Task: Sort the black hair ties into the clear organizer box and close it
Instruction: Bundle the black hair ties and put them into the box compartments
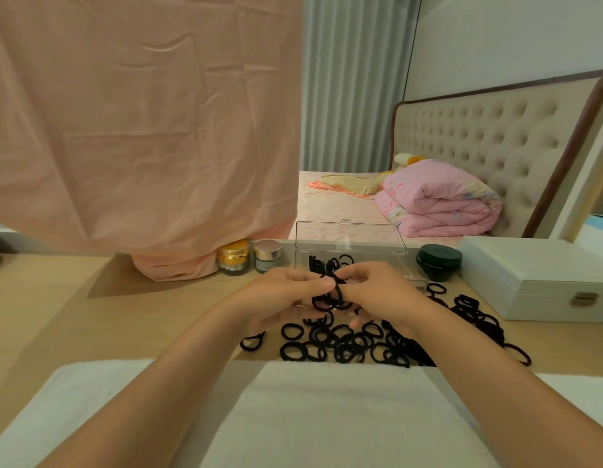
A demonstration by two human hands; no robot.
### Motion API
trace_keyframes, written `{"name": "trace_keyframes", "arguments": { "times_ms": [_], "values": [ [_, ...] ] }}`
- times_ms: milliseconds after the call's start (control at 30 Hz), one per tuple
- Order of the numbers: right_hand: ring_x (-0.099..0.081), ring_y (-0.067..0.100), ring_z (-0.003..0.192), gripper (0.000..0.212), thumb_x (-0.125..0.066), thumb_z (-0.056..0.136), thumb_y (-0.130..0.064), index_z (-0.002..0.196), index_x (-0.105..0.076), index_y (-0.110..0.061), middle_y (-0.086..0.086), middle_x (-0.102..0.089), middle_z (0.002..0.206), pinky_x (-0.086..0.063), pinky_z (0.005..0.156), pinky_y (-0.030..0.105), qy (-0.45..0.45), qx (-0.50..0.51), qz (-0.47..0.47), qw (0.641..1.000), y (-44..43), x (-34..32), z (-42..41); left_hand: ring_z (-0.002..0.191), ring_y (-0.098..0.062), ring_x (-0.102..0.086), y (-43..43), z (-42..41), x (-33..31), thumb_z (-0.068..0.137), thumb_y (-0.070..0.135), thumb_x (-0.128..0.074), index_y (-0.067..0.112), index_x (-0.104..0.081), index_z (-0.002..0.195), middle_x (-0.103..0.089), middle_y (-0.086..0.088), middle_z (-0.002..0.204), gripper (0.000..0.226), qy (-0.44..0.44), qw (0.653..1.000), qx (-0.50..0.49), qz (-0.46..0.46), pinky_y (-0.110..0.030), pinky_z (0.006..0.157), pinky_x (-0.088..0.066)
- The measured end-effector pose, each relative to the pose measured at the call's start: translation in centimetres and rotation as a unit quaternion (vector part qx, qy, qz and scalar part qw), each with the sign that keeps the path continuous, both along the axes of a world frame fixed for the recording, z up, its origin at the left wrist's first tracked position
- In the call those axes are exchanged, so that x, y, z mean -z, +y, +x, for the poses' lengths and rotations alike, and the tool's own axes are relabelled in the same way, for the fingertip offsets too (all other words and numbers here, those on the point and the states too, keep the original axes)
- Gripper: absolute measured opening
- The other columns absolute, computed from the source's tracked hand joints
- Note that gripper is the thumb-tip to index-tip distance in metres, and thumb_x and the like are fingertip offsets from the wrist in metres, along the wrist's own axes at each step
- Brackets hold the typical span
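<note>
Several black hair ties (344, 344) lie scattered on the wooden table in front of me, spreading off to the right. The clear organizer box (352, 256) stands behind them with its lid (349, 236) raised, and some ties are inside it. My left hand (280, 297) and my right hand (378, 292) meet just in front of the box, above the pile. Together they hold a small bunch of black hair ties (332, 297) between fingers and thumbs; part of the bunch hangs below the fingers.
A gold-lidded jar (234, 256) and a silver-lidded jar (268, 255) stand left of the box; a black round jar (438, 261) stands to its right. A white jewelry case (536, 278) fills the right side. A pink cloth (141, 130) hangs at the back left. A white towel (327, 417) covers the near edge.
</note>
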State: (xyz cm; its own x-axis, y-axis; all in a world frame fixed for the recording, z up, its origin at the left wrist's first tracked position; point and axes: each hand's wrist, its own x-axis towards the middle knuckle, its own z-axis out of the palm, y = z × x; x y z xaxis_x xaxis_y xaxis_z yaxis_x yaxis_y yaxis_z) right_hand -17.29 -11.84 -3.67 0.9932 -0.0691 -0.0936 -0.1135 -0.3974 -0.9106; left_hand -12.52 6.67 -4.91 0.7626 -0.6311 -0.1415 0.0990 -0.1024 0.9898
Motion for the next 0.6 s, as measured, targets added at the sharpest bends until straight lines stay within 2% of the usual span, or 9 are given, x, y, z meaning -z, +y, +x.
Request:
{"name": "trace_keyframes", "arguments": {
  "times_ms": [100,200,400,600],
  "values": [
    [-0.078,0.023,0.078,0.017,-0.077,0.089,-0.025,0.104,-0.076,-0.017,0.005,-0.079,0.089,-0.062,0.062,0.027,0.01,-0.019,-0.027,0.999,-0.2,0.0,0.0,0.105,-0.02,-0.072,-0.4,-0.3,0.1,0.078,0.02,-0.082,0.015,-0.074,0.112,-0.075,-0.007,0.112,0.035,-0.042,0.998,-0.034,0.03,-0.035,0.095,-0.057],
    [-0.077,0.023,0.078,0.015,-0.078,0.088,-0.019,0.103,-0.076,-0.016,0.008,-0.079,0.086,-0.062,0.063,0.026,0.019,-0.043,-0.001,0.999,-0.6,-0.4,-0.1,0.097,-0.018,-0.075,-0.6,-0.4,0.1,0.083,0.009,-0.079,0.014,-0.074,0.109,-0.076,-0.007,0.107,0.027,-0.077,0.993,-0.076,0.05,-0.032,0.087,-0.06],
    [-0.073,0.022,0.096,0.024,-0.068,0.094,-0.004,0.117,-0.072,-0.002,0.016,-0.076,0.112,-0.059,0.064,0.023,0.057,-0.131,0.12,0.982,-2.0,-0.9,-0.1,0.089,-0.019,-0.076,-1.0,-0.6,-0.1,0.084,0.011,-0.078,0.011,-0.074,0.104,-0.078,-0.007,0.094,0.02,-0.105,0.984,-0.138,0.051,-0.037,0.086,-0.062],
    [-0.073,0.022,0.094,0.028,-0.067,0.096,-0.012,0.121,-0.069,-0.002,0.018,-0.074,0.114,-0.06,0.065,0.025,0.086,-0.146,0.156,0.973,-2.6,-0.8,0.1,0.083,-0.013,-0.076,-1.8,-1.1,-0.3,0.083,0.017,-0.081,0.016,-0.077,0.098,-0.078,-0.002,0.09,0.015,-0.158,0.969,-0.169,0.084,-0.028,0.079,-0.062]
  ]
}}
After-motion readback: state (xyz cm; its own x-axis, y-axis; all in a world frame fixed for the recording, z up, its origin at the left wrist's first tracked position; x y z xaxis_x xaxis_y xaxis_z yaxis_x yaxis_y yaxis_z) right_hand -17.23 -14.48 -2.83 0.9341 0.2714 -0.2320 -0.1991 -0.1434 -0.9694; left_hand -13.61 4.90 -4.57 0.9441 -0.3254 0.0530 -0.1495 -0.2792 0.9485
